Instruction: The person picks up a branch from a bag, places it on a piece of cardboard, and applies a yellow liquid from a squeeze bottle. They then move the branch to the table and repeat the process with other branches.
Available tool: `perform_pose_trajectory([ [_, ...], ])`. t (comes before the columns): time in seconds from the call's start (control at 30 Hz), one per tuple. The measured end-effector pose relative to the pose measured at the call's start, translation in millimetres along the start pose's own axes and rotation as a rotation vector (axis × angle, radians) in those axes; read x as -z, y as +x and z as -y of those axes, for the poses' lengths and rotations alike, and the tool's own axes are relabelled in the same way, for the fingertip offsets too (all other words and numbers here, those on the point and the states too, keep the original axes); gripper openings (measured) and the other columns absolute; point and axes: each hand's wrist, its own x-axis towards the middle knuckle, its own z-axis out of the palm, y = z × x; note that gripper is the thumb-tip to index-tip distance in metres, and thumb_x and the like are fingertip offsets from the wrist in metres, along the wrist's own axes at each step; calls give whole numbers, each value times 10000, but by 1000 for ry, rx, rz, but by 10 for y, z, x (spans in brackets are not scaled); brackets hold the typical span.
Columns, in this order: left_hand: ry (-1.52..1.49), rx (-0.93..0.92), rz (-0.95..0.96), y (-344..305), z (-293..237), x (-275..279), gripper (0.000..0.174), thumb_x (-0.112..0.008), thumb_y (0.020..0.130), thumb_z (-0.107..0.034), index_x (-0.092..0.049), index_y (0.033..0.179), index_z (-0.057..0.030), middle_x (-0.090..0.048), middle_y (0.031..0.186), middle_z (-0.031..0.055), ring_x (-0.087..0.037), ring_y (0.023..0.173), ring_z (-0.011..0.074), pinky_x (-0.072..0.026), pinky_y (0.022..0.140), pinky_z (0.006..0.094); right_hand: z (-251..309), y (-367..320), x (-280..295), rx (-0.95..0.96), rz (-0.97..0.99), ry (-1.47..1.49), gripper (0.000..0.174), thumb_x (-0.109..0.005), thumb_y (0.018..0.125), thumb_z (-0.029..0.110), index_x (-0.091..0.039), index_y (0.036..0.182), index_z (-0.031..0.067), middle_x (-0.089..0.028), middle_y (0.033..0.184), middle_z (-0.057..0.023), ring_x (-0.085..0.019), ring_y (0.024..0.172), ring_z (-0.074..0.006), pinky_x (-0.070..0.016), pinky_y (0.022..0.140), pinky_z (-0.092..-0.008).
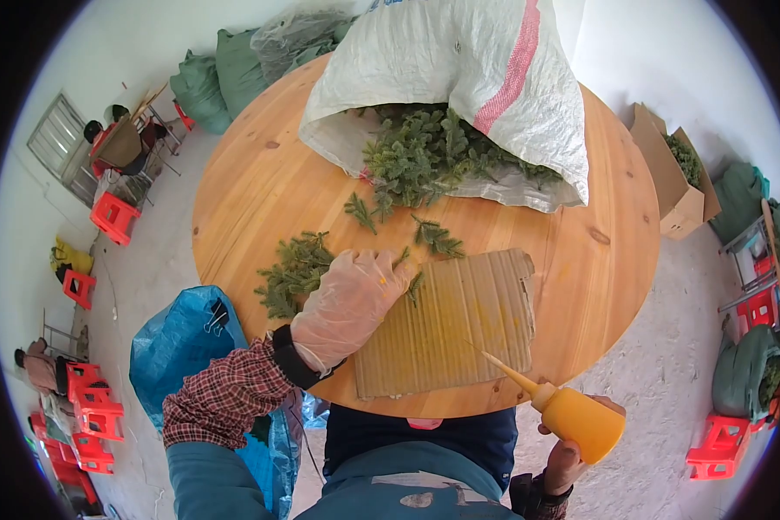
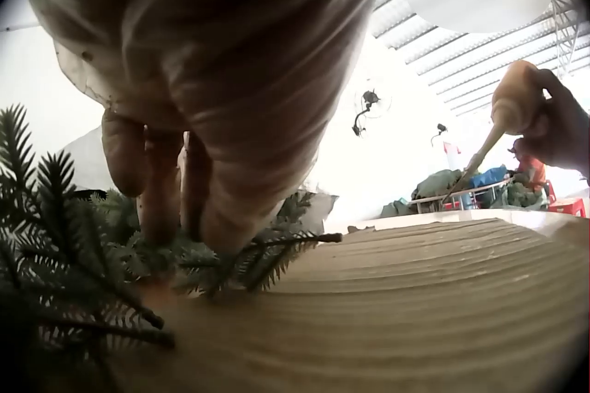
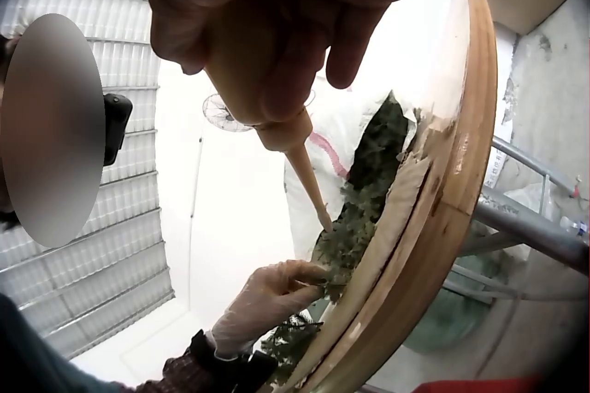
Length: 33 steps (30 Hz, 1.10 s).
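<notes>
My gloved left hand pinches a small green sprig at the upper left edge of the corrugated cardboard. In the left wrist view the gloved fingers point down among needle-leaved sprigs. My bare right hand grips a yellow squeeze bottle at the table's near edge, its long nozzle slanting up-left over the cardboard's lower right corner. A pile of sprigs lies left of the left hand; two loose sprigs lie beyond the cardboard.
A white woven sack spilling green sprigs lies at the far side of the round wooden table. A blue bag hangs at the left edge. Red stools, seated people and a cardboard box stand around on the floor.
</notes>
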Motion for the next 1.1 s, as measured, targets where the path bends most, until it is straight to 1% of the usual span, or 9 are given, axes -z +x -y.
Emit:
perform_pose_trajectory([
  [0.1,-26,12,187,10,-6,24,406,-584,891,-91,-600,1296,-116,-616,1156,73,-616,982,248,-482,855,365,-41,8,-12,26,-14,-11,994,-705,722,792,-411,1274,20,-500,1120,-102,-685,734,-221,-575,524,-286],
  [0.2,-36,-111,66,-96,-68,151,417,-595,871,-153,-597,1284,-90,-623,1111,85,-632,934,215,-491,820,327,90,6,3,-31,-10,7,869,-712,775,732,-472,1181,2,-561,1043,-122,-597,924,-218,-489,803,-336],
  [0.37,-356,-114,-15,-315,-272,53,396,-592,875,-75,-630,1268,-106,-617,1236,86,-629,1055,254,-494,872,383,193,5,23,-62,5,65,873,-700,776,745,-485,1162,-8,-561,1037,-123,-599,930,-219,-495,807,-342],
  [0.47,-424,29,-145,-368,-271,236,387,-597,874,-74,-633,1259,-90,-614,1263,97,-623,1115,261,-497,883,390,78,-21,5,4,-62,72,993,-727,708,782,-426,1259,12,-509,1081,-104,-664,750,-198,-551,470,-271],
  [0.5,-424,28,-144,-387,-273,238,387,-597,874,-74,-633,1259,-90,-614,1263,97,-623,1115,261,-497,883,390,86,-32,10,3,-63,72,993,-727,708,782,-426,1259,12,-509,1081,-104,-664,750,-198,-551,470,-271],
  [0.63,-314,-75,-100,-491,-297,229,430,-583,886,-136,-610,1307,-50,-592,1290,123,-589,1182,254,-489,927,375,176,-47,-31,-33,28,31,989,-688,726,805,-454,1240,-7,-517,1070,-100,-669,844,-222,-581,588,-305],
  [0.73,-295,-117,13,-547,-368,94,436,-579,889,-135,-606,1315,-43,-591,1296,126,-579,1197,255,-482,946,377,176,-49,-149,83,40,142,918,-818,709,673,-455,1204,-9,-584,1050,-147,-629,934,-252,-524,814,-349],
  [0.9,-294,-147,-19,-553,-416,-26,419,-599,880,-135,-607,1286,-35,-613,1264,112,-614,1140,253,-486,919,378,-79,-345,-43,-49,120,147,916,-893,675,578,-441,1219,-3,-600,1071,-169,-636,984,-275,-523,865,-385],
  [1.1,-309,-157,-4,-519,-393,-60,446,-578,890,-142,-590,1318,-16,-610,1278,130,-607,1139,253,-475,941,373,162,-171,-300,164,183,88,934,-929,662,501,-408,1259,7,-617,1088,-194,-639,1022,-291,-529,888,-397],
])
